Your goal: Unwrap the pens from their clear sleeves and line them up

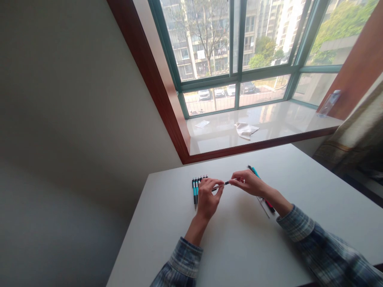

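Note:
In front of me, above the table, both hands pinch one slim rod that looks like a pen refill (226,183), with dark and whitish sections. My left hand (207,199) grips its left part between thumb and forefinger. The fingertips of my right hand (249,182) close on its other end, and a whitish bit shows there. Beyond my left hand lies a row of several black and turquoise pens (195,190), partly hidden by that hand. Under my right wrist are more pen parts: a turquoise piece (255,172), a black and red piece (270,205) and a thin whitish rod (264,208).
The white table (239,247) meets a wall (89,119) on the left and a window ledge (215,139) at the back. On the ledge are a cloth (246,130), a paper (202,124) and a clear bottle (329,104). A curtain (344,135) hangs at the right.

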Tool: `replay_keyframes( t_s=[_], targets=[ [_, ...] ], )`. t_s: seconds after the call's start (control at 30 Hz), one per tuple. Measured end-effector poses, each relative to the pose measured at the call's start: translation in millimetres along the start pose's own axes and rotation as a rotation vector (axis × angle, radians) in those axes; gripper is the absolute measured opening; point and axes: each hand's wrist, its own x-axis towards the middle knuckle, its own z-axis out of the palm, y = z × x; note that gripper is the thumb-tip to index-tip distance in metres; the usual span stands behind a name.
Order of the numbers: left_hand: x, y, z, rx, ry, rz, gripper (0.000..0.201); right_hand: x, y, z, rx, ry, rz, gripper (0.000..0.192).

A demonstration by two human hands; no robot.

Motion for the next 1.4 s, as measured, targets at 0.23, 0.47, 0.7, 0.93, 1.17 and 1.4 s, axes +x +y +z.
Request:
replay_keyframes(
  t_s=[0.23,0.47,0.7,0.93,1.17,1.4],
  targets=[
    [1,0,0.1,0.008,0.005,0.002,0.009,1,1,2,-0.002,0.066,-0.013,0.031],
    [-1,-2,0.6,-0.016,0.001,-0.005,0.011,-1,-3,0,0.035,0.079,0.01,0.025],
    [-4,5,-11.2,-0.114,0.032,0.065,0.008,-31,-36,-8,0.289,0.029,0.011,0.027],
    [-13,32,-25.4,-0.092,0.001,0.17,0.017,-81,-54,-8,0.498,0.015,0.136,0.032],
    [-41,16,-54.1,0.049,0.29,0.103,0.029,-87,-62,35,0.841,0.231,0.318,0.042],
    [-65,-25,-87.3,0.146,0.561,-0.034,0.017,-70,-67,70,0.802,0.388,0.337,0.049]
  ],
)
